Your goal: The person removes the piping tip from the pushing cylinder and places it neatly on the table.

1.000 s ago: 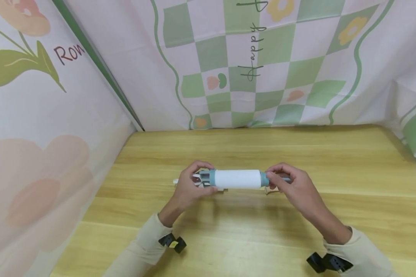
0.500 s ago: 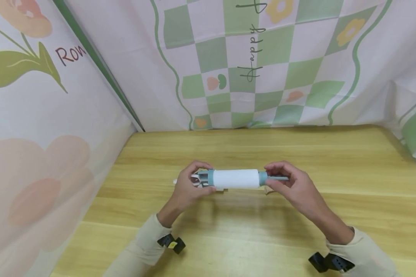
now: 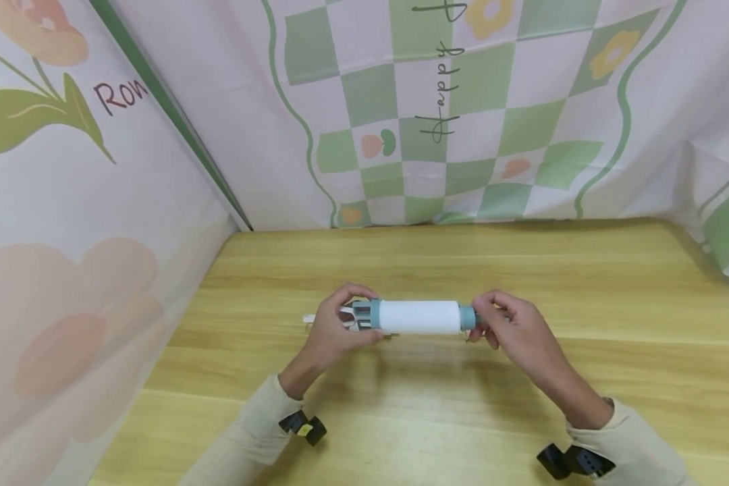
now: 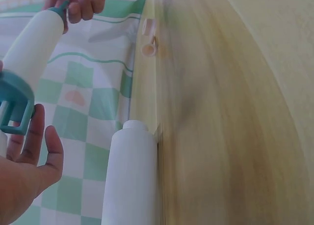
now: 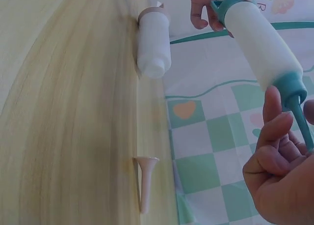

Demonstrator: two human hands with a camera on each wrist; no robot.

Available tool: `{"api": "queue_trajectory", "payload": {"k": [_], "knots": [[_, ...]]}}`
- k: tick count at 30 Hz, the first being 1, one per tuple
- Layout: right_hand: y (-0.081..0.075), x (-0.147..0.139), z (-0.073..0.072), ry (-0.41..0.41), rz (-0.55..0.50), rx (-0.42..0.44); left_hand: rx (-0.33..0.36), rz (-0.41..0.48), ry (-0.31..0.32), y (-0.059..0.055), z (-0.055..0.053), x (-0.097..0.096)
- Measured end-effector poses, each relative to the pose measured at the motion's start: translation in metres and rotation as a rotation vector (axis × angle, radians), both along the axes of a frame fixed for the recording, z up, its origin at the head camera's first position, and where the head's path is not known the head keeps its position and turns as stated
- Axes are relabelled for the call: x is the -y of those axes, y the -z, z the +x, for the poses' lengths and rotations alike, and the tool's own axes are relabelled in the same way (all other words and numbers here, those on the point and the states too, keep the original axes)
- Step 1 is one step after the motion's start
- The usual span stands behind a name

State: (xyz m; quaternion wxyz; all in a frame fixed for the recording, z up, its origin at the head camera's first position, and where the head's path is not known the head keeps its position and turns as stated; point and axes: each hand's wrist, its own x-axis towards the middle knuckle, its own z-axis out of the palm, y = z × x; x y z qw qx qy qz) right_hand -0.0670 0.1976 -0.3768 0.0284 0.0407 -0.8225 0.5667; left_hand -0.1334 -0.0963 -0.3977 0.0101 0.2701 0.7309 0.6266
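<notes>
A white bottle (image 3: 419, 316) with teal ends lies level in the air between both hands in the head view. My left hand (image 3: 334, 322) holds its left end by the open-sided teal frame (image 4: 14, 99), thumb below and fingers above. At the other end, my right hand (image 3: 515, 329) pinches the teal nozzle cap (image 3: 469, 317). Its long thin spout (image 5: 300, 121) runs through the right hand in the right wrist view. Part of the frame is hidden behind the left hand.
A second white bottle (image 5: 154, 44) with a pinkish collar (image 5: 149, 11) lies on the wooden table (image 3: 425, 418) below. Apart from it lies a pink nozzle (image 5: 145, 181) with a flared end. A printed curtain (image 3: 425, 169) closes off the table's far edge.
The right hand's fingers have loosened around the teal nozzle cap, then closed on it again. The bottle has shifted slightly right and down. The left hand keeps its hold.
</notes>
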Motion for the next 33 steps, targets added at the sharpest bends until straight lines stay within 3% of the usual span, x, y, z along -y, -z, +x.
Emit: {"api": "queue_trajectory", "payload": {"k": [8, 17, 27, 33], "knots": [[0.0017, -0.0023, 0.0005, -0.03, 0.015, -0.014, 0.004, -0.002, 0.001, 0.0007, 0.0008, 0.0009], [0.0051, -0.003, -0.0007, -0.126, -0.088, -0.121, 0.006, 0.013, -0.004, 0.002, -0.0001, 0.0018], [0.0024, -0.0063, -0.0017, -0.147, -0.113, -0.128, 0.006, 0.008, -0.012, -0.0003, 0.0004, 0.0012], [-0.0003, -0.0061, -0.003, -0.102, -0.095, -0.103, 0.004, 0.02, 0.003, -0.0025, 0.0004, -0.0009]]}}
